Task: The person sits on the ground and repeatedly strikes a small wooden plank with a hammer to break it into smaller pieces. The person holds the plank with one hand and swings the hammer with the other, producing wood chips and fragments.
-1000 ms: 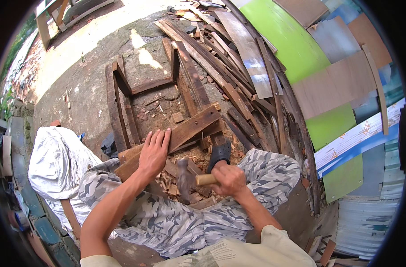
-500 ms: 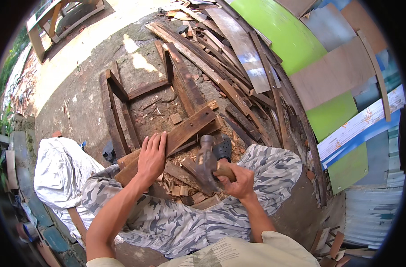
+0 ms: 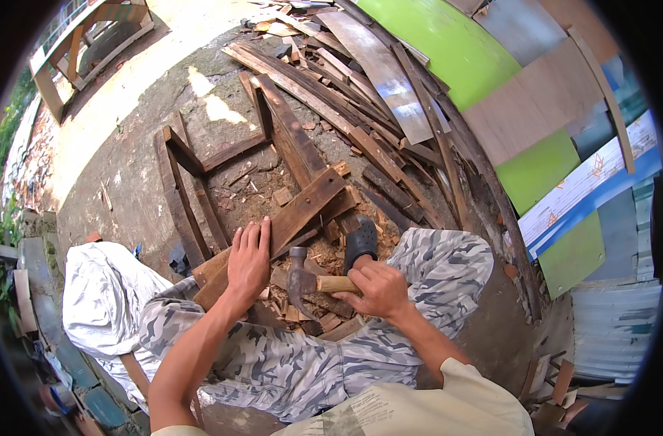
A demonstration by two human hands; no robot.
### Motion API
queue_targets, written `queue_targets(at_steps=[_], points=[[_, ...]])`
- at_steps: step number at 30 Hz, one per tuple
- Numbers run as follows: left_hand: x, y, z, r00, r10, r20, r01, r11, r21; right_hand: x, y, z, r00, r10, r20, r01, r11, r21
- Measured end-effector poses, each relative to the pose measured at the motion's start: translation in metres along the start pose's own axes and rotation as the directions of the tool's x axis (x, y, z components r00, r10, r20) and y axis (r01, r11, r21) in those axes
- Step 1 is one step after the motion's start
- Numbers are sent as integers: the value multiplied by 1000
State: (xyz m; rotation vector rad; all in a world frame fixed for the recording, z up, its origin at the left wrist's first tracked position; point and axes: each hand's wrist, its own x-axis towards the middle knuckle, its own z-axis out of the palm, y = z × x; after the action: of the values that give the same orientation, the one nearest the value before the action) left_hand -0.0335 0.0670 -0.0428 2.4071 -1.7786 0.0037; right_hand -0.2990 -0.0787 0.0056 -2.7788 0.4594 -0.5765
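Observation:
My left hand [image 3: 249,256] lies with its fingers stretched out flat across a brown wooden plank [image 3: 310,205]; its thumb is hidden. The plank runs slantwise, its far end beside the legs of a wooden frame [image 3: 233,154]. In my right hand [image 3: 381,289], fingers wrapped round the light wooden handle, is a claw hammer [image 3: 299,282]. Its dark metal head is right of my left hand, close to the near side of the plank. Wood offcuts [image 3: 330,320] lie beneath the hammer, between my legs.
A heap of long wooden strips [image 3: 346,109] lies beyond the frame to the right. Patchwork sheets, one bright green [image 3: 448,43], stand along the right. White cloth [image 3: 103,298] is bunched at my left. My dark clog [image 3: 360,238] rests beside the plank.
The hammer has moved left and come into sharper view, its handle now lying nearly level. My left hand keeps its place on the plank. The whole view has shifted slightly.

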Motion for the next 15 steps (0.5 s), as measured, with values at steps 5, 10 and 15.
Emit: queue_targets(at_steps=[5,10,15], points=[[8,6,-10,1000,-12,-11,11,1000,-17,12,28,9,961,267,75,-263,963,-59],[4,3,0,1000,-9,-20,8,999,-44,8,42,-15,859,513,15,-512,858,-33],[0,3,-1,1000,-17,-15,16,998,-67,20,0,-48,854,519,-47,-419,737,531]])
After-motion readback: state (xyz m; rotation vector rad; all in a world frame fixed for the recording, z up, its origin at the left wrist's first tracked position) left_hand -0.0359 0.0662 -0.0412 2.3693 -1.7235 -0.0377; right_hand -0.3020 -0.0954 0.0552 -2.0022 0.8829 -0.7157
